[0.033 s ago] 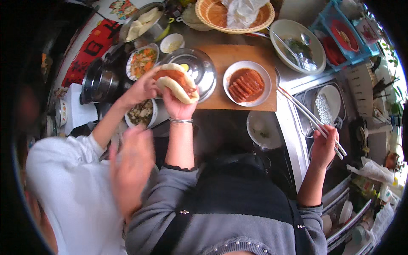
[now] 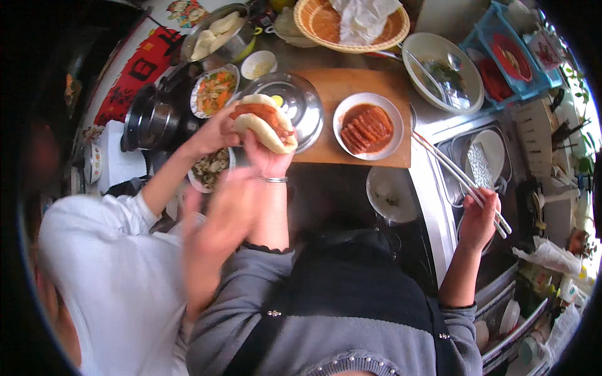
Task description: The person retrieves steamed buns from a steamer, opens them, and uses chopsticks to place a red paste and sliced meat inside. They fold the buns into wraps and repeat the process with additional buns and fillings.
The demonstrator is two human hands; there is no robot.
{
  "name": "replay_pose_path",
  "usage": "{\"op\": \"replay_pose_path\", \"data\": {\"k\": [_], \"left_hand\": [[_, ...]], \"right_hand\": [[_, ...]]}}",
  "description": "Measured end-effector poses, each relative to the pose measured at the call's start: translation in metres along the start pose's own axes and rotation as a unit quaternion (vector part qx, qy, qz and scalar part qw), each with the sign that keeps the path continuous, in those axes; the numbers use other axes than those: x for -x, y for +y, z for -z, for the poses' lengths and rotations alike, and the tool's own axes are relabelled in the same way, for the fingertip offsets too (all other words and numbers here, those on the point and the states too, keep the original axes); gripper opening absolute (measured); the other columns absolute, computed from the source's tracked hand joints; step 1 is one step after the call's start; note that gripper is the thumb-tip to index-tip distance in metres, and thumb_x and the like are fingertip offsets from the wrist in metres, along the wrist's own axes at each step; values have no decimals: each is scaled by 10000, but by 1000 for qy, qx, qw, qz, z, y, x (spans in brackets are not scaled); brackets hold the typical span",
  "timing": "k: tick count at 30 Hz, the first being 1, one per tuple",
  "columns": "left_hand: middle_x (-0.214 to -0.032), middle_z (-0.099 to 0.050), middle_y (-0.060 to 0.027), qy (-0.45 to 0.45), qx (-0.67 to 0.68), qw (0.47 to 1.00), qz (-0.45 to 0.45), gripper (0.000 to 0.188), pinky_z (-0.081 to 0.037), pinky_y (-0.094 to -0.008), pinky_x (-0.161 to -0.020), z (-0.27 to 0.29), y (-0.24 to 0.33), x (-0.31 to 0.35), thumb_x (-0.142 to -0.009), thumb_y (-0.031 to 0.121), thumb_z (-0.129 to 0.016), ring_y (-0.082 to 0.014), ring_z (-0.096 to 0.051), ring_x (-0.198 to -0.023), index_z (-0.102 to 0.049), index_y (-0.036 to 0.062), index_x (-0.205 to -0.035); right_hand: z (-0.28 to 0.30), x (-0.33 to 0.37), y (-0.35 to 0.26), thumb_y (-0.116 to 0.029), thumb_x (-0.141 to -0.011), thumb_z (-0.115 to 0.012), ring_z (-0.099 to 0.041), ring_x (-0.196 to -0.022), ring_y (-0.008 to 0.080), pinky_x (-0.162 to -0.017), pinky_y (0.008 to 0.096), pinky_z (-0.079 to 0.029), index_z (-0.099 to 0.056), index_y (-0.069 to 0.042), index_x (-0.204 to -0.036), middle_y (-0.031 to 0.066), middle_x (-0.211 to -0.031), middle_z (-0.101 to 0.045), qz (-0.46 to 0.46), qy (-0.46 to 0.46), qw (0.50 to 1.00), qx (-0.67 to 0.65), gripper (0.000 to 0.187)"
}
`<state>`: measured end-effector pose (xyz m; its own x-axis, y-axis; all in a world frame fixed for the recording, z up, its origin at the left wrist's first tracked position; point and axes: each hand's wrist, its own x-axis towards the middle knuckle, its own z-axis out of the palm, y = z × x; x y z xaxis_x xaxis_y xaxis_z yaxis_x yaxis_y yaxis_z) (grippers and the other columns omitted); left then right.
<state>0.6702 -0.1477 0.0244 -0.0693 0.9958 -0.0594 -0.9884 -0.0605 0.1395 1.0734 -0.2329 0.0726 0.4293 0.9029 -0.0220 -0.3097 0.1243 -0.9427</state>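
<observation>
My left hand (image 2: pixel 268 163) holds a split steamed bun (image 2: pixel 274 138) from below, fingers curled around it, with reddish-brown meat slices (image 2: pixel 260 114) tucked inside. A co-worker in white, on my left, grips the same bun with one hand (image 2: pixel 216 133). That person's other hand (image 2: pixel 229 216) is smeared by motion over my left forearm. Out to the right, my right hand (image 2: pixel 480 216) is closed on a pair of long chopsticks (image 2: pixel 453 168) pointing up and left. Sliced red-brown meat (image 2: pixel 367 128) lies in sauce in a white bowl (image 2: pixel 339 119) on the wooden board (image 2: pixel 326 153).
A metal lid (image 2: pixel 307 103) sits behind the bun. Dishes of chopped vegetables (image 2: pixel 215 93) and other food (image 2: pixel 210 168) stand at left, near a pot of buns (image 2: pixel 216 34). Farther back are a wicker basket (image 2: pixel 304 28) and a large bowl (image 2: pixel 417 81). The sink (image 2: pixel 451 194) is at right.
The co-worker's blurred hand has moved right and slightly up, across my left forearm. Both my hands keep their holds; the whole view has shifted slightly.
</observation>
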Motion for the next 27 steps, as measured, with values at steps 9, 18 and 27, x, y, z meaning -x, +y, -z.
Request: {"op": "replay_pose_path", "data": {"k": [9,18,27], "left_hand": [[-1246,-462,-105,166,631,713,257,566,-414,-341,-968,-85,1,39,-645,112,-740,-225,-444,-1196,-500,74,-1157],[-1394,-359,-85,-7,690,720,77,486,-172,-382,-1136,-114,71,22,-864,89,-421,-237,-323,-1308,-346,67,-1343],[-1357,-427,-165,-68,10,982,-176,672,-334,-526,-978,-35,72,5,-901,534,-356,-341,-410,-1230,-390,20,-1332]], "right_hand": [[-6,0,0,-280,-910,-551,-573,-700,159,-635,269,-499,-545,-18,-925,81,-841,-562,-31,66,997,-2,263],[111,34,5,-252,-925,-533,-629,-749,208,-683,313,-521,-550,-14,-984,126,-855,-619,6,145,985,-94,246],[293,80,27,-23,-759,-619,-573,-953,264,-826,322,-458,-594,-73,-1028,109,-1021,-586,182,175,747,615,275]]}}
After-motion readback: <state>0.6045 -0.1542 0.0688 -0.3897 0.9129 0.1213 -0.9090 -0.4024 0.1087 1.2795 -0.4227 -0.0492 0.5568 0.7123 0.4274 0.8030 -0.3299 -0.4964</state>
